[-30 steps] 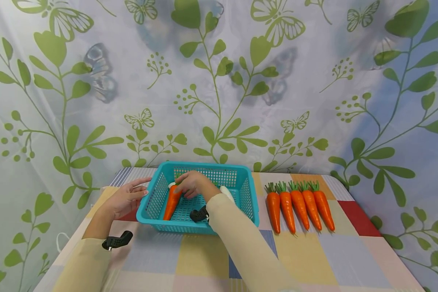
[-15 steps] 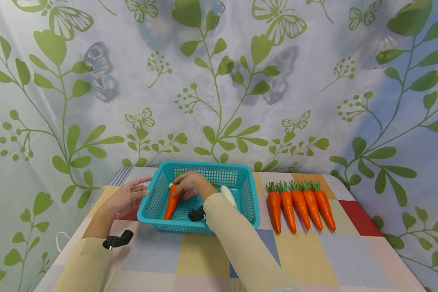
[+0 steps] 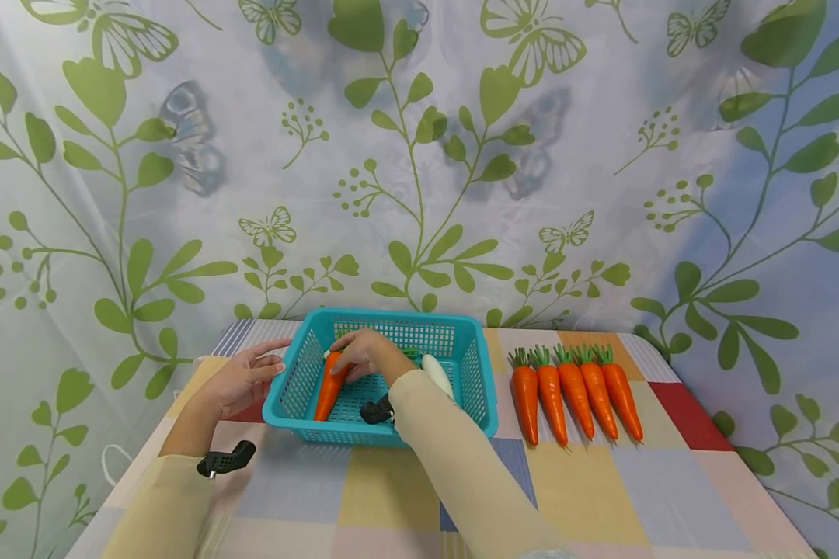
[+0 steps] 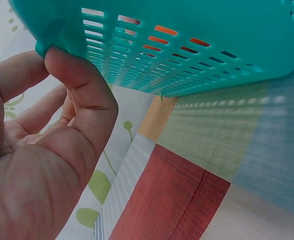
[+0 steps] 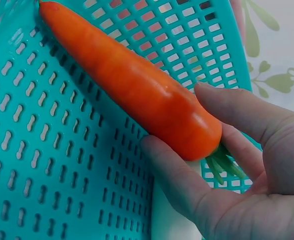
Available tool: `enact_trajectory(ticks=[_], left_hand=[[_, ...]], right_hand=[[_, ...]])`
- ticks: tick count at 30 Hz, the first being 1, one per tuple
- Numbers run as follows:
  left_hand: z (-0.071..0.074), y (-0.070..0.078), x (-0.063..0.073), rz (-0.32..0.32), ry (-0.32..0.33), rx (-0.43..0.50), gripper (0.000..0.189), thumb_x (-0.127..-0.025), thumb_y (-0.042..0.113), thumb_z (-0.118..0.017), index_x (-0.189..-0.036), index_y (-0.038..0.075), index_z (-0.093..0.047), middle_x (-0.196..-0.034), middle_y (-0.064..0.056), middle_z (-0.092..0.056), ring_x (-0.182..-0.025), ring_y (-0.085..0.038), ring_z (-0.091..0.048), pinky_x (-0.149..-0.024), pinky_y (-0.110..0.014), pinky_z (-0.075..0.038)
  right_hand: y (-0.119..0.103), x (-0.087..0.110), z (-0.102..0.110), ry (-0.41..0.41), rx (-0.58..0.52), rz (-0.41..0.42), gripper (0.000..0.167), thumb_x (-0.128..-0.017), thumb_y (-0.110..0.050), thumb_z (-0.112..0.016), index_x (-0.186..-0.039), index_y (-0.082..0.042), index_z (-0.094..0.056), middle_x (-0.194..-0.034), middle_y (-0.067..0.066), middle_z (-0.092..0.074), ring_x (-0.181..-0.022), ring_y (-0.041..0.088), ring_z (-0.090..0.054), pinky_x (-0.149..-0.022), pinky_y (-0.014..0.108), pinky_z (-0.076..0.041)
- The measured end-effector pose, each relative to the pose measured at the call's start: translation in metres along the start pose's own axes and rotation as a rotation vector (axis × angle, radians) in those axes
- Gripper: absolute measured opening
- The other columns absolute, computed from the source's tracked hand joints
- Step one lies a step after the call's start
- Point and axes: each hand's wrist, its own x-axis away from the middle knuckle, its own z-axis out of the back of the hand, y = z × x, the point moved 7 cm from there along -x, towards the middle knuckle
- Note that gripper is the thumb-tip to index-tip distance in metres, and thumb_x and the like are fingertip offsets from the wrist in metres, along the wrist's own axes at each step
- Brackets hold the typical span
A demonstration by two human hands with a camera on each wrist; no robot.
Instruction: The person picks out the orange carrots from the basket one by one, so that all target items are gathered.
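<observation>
A turquoise plastic basket [image 3: 384, 436] with slotted walls stands on the table. My left hand [image 3: 241, 380] holds its left rim, thumb and fingers at the lip [image 4: 49, 50] in the left wrist view. Inside the basket, my right hand [image 3: 370, 353] grips an orange carrot [image 3: 330, 388] near its leafy end. The right wrist view shows the thumb and a finger on opposite sides of the carrot [image 5: 132, 80], with its green stalks [image 5: 222, 162] toward the palm. Beneath it lies a smooth white vegetable [image 5: 174, 210], partly hidden. Another white, radish-like one [image 3: 436, 373] lies farther right, partly behind my right sleeve.
Several carrots [image 3: 572, 392] lie side by side on the table to the basket's right, green tops away from me. A patchwork cloth [image 3: 391, 489] covers the table. A leaf-and-butterfly curtain [image 3: 419, 155] hangs right behind the basket. A white cord [image 3: 112, 462] shows at the left edge.
My right arm has shifted slightly left, uncovering more of the white radish-like vegetable. The left hand, basket and carrots look the same.
</observation>
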Motion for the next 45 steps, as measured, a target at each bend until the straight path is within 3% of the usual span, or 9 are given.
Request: enact_trajectory(ticks=[10,22,28,34,45], left_hand=[[0.0,0.0,0.0,0.007,0.003,-0.002,0.068,-0.105,0.017,-0.059,-0.162,0.009,-0.024,-0.117,0.0,-0.066,-0.105,-0.012,-0.071,-0.098,-0.041,-0.059],[0.001,-0.003,0.0,0.015,0.007,0.015,0.065,-0.104,0.015,-0.06,-0.16,0.01,-0.028,-0.122,-0.009,-0.066,-0.105,-0.015,-0.072,-0.099,-0.046,-0.057],[0.001,-0.002,0.0,0.021,0.009,-0.004,0.068,-0.104,0.017,-0.061,-0.161,0.01,-0.026,-0.122,-0.008,-0.065,-0.109,-0.02,-0.071,-0.1,-0.045,-0.056],[0.001,-0.001,0.0,0.017,0.014,-0.007,0.068,-0.103,0.017,-0.062,-0.161,0.01,-0.027,-0.121,-0.008,-0.066,-0.105,-0.016,-0.072,-0.099,-0.045,-0.057],[0.0,0.0,0.001,0.02,0.017,-0.009,0.068,-0.103,0.017,-0.062,-0.161,0.009,-0.026,-0.119,-0.005,-0.067,-0.106,-0.016,-0.072,-0.098,-0.042,-0.059]], right_hand=[[-0.002,-0.003,0.002,0.019,-0.001,0.026,0.056,-0.084,0.007,-0.079,-0.136,-0.008,-0.066,-0.122,0.021,-0.064,-0.096,0.035,-0.072,-0.091,0.051,-0.061],[-0.002,-0.001,0.006,0.011,-0.006,0.04,0.054,-0.085,0.002,-0.08,-0.136,-0.011,-0.066,-0.122,0.018,-0.062,-0.093,0.033,-0.071,-0.093,0.051,-0.06],[-0.006,0.004,0.01,0.02,-0.045,0.084,0.054,-0.086,0.0,-0.079,-0.137,-0.013,-0.066,-0.127,0.018,-0.061,-0.094,0.034,-0.072,-0.096,0.053,-0.058],[-0.009,0.009,0.014,0.016,-0.108,0.113,0.054,-0.087,0.001,-0.077,-0.138,-0.013,-0.065,-0.126,0.015,-0.061,-0.093,0.033,-0.072,-0.097,0.053,-0.058],[-0.011,0.018,0.019,-0.046,-0.223,0.111,0.054,-0.091,-0.001,-0.071,-0.143,-0.015,-0.062,-0.123,0.013,-0.063,-0.1,0.031,-0.068,-0.093,0.048,-0.061]])
